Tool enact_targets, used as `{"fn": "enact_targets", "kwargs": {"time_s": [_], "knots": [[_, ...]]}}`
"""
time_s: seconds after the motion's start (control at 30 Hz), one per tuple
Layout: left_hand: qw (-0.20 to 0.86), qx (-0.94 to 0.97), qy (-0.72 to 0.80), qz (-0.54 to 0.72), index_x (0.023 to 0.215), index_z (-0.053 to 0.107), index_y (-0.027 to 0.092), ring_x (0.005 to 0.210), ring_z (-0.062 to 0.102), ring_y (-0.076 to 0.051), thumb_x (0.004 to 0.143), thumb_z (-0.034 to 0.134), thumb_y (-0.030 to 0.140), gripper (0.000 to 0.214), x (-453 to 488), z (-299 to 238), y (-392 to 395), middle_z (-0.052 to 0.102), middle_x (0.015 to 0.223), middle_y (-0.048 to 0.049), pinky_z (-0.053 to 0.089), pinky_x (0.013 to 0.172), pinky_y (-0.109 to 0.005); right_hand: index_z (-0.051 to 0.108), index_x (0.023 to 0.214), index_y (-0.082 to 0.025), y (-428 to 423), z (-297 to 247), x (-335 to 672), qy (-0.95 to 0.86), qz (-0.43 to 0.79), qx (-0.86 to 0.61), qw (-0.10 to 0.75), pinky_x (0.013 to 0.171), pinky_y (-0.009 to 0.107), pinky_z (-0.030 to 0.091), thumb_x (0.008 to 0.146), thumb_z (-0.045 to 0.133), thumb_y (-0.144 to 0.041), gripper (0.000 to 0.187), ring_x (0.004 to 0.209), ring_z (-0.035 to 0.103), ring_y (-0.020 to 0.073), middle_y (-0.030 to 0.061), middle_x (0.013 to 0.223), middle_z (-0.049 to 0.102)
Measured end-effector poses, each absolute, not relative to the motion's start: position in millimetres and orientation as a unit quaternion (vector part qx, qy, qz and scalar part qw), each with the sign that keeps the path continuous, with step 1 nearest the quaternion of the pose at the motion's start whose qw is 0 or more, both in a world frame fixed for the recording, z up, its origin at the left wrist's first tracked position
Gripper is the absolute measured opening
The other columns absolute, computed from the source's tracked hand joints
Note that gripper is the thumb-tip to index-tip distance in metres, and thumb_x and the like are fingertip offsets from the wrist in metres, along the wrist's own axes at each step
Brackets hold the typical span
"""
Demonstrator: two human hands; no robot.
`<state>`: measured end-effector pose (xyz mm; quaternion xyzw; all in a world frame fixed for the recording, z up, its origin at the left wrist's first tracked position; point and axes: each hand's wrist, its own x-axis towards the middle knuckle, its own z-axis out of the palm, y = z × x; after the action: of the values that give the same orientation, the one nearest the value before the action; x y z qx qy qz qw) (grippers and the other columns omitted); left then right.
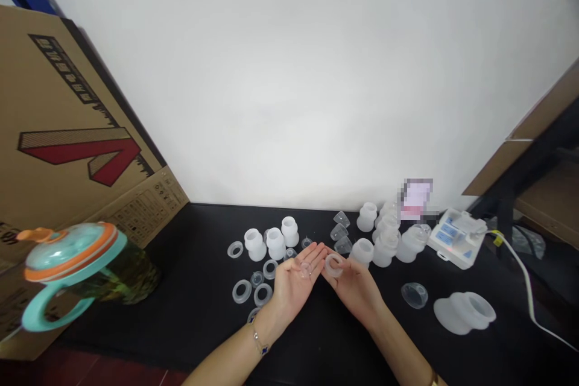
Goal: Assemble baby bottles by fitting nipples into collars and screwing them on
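Your left hand lies palm up with its fingers spread flat, a small clear piece resting on them, while your right hand grasps a translucent ring between thumb and fingers, just beside the left fingertips and above the black surface. Near your left hand you have three upright white bottles and several loose rings; beyond your right stand more bottles, with a clear dome cap and a tipped-over bottle farther right.
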<state>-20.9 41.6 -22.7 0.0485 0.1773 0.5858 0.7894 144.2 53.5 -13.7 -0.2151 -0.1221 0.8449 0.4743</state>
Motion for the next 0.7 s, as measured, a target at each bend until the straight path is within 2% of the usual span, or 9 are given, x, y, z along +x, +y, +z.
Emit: {"fn": "enact_targets", "kwargs": {"time_s": [0.13, 0.23, 0.37, 0.53, 0.7], "knots": [[0.787, 0.059, 0.176, 0.589, 0.133, 0.053, -0.003, 0.136, 0.052, -0.034, 0.063, 0.048, 0.007, 0.071, -20.7, -23.6, 42.2, 0.062, 0.136, -0.0261, 0.032, 0.121, -0.044, 0.074, 0.105, -0.016, 53.5, -16.7, 144.1, -0.136, 0.838, -0.222, 0.479, 0.103, 0.029, 0.052, 0.067, 0.065, 0.001, 0.042, 0.1, 0.069, 0.0166, 0.0024, 0.098, 0.075], [0.787, 0.074, 0.169, 0.589, 0.128, 0.058, -0.002, 0.138, 0.049, -0.034, 0.057, 0.048, 0.005, 0.071, -20.3, -23.7, 42.2, 0.061, 0.137, -0.0261, 0.031, 0.122, -0.045, 0.074, 0.105, -0.017, 54.4, -19.6, 143.7, -0.148, 0.832, -0.231, 0.482, 0.105, 0.028, 0.051, 0.067, 0.067, 0.002, 0.043, 0.102, 0.069, 0.0161, 0.0018, 0.101, 0.075], [0.784, 0.083, 0.174, 0.59, 0.125, 0.058, -0.003, 0.137, 0.05, -0.035, 0.053, 0.047, 0.0, 0.073, -19.1, -22.2, 41.7, 0.06, 0.138, -0.0268, 0.031, 0.122, -0.045, 0.074, 0.106, -0.015, 55.1, -19.8, 143.6, -0.171, 0.833, -0.215, 0.48, 0.108, 0.028, 0.049, 0.064, 0.066, 0.003, 0.046, 0.095, 0.069, 0.0151, 0.0001, 0.091, 0.073], [0.773, 0.083, 0.203, 0.596, 0.133, 0.05, 0.0, 0.135, 0.053, -0.033, 0.063, 0.048, -0.005, 0.07, -17.6, -18.3, 40.1, 0.062, 0.135, -0.0259, 0.033, 0.122, -0.046, 0.073, 0.109, -0.016, 53.0, -14.9, 143.1, -0.166, 0.83, -0.227, 0.481, 0.109, 0.029, 0.048, 0.064, 0.065, 0.006, 0.051, 0.099, 0.068, 0.0155, 0.0003, 0.092, 0.072], [0.776, 0.066, 0.207, 0.593, 0.139, 0.047, 0.0, 0.134, 0.054, -0.032, 0.075, 0.05, -0.001, 0.064, -18.2, -12.9, 38.1, 0.062, 0.136, -0.0262, 0.037, 0.119, -0.044, 0.072, 0.111, -0.018, 51.9, -13.2, 144.2, -0.173, 0.827, -0.233, 0.482, 0.111, 0.032, 0.047, 0.067, 0.067, 0.004, 0.05, 0.1, 0.069, 0.0169, -0.0007, 0.088, 0.071]]}}
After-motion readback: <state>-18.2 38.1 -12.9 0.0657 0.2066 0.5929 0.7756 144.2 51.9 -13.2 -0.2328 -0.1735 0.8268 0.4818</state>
